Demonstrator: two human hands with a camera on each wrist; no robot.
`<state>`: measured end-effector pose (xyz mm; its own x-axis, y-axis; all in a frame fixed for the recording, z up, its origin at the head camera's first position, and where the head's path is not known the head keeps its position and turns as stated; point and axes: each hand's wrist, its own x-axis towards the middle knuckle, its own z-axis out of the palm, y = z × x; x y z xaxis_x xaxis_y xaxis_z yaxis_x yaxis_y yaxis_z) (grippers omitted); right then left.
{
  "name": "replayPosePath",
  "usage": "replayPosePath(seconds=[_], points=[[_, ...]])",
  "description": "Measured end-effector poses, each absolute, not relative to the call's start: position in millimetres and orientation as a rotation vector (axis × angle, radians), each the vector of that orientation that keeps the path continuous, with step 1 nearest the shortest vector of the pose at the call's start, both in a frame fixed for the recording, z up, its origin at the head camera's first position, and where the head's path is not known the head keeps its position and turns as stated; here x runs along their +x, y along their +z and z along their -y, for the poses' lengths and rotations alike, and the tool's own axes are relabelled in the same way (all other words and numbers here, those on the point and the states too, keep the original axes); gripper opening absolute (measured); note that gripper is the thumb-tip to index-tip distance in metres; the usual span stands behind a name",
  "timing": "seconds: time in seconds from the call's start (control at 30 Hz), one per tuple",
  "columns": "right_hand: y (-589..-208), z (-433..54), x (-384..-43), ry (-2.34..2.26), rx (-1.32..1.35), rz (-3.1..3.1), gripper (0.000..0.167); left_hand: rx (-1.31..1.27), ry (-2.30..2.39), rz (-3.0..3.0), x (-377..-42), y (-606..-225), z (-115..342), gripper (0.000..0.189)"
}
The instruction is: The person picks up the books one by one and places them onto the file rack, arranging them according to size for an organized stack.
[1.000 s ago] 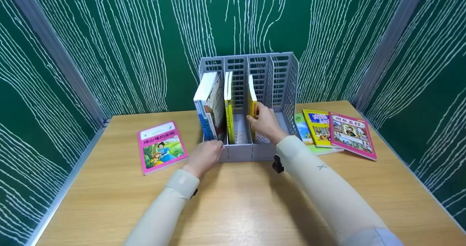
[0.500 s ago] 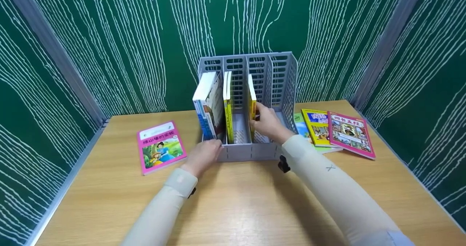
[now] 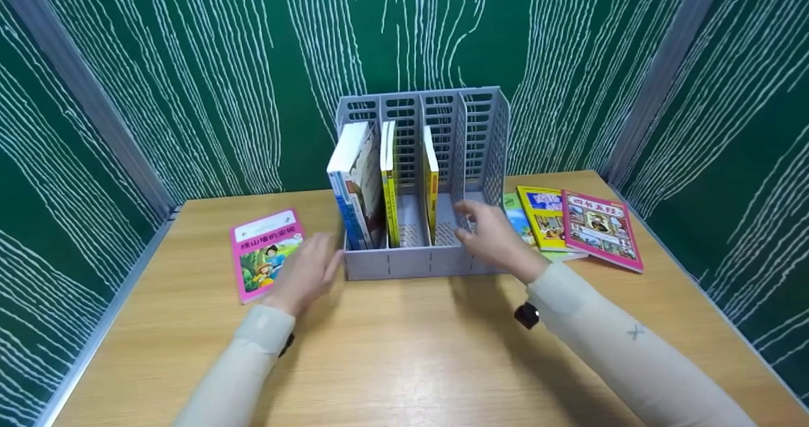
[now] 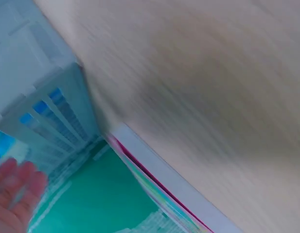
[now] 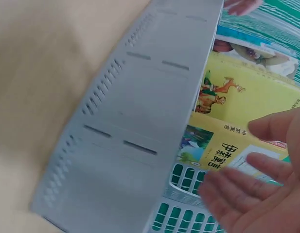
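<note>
A grey file rack [image 3: 409, 264] with several compartments stands at the table's centre. Thick books [image 3: 354, 149] fill its leftmost slot, thin yellow books [image 3: 392, 187] the second, and one yellow book [image 3: 432, 187] leans upright in the third. My right hand [image 3: 496, 234] is just right of that last book, holding nothing; its fingers are spread apart in the right wrist view. Left of the rack, my left hand [image 3: 306, 272] hovers by a pink book [image 3: 265, 256], covering its right edge from the head camera. Its fingers are extended, blurred in the left wrist view, around nothing.
To the right of the rack, a pink-bordered book [image 3: 603, 230], a yellow book [image 3: 543, 218] and a green book [image 3: 515, 215] lie overlapping on the wooden table [image 3: 404, 351]. Green walls [image 3: 442, 29] with white lines enclose the table.
My right hand has let go of the yellow book in the third slot and drawn back to the right. My left hand has left the rack's front corner and moved left toward the pink book.
</note>
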<state>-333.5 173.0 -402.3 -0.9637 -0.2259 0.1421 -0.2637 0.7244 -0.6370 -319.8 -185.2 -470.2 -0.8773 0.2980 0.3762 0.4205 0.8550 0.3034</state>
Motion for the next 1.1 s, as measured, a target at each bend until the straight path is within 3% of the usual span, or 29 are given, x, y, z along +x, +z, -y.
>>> replayPosePath(seconds=[0.17,0.37,0.6,0.73,0.97,1.1], points=[[-415,-180,-325,0.905,0.338,2.936,0.051,-0.225,-0.546,2.833,-318,-470,212,0.061],[-426,-185,-322,0.781,0.281,3.024,0.049,0.112,-0.48,2.939,-316,-465,241,0.063],[-443,-184,-319,0.711,0.332,3.06,0.044,0.457,-0.448,3.136,-311,-470,265,0.094],[-449,-183,-321,0.651,0.316,3.061,0.042,0.512,-0.476,3.17,-311,-475,268,0.103],[-462,-186,-327,0.555,0.395,2.954,0.014,0.484,-0.438,3.21,-312,-484,266,0.106],[-464,-188,-326,0.56,0.416,2.932,0.011,0.512,-0.522,3.197,-313,-483,264,0.107]])
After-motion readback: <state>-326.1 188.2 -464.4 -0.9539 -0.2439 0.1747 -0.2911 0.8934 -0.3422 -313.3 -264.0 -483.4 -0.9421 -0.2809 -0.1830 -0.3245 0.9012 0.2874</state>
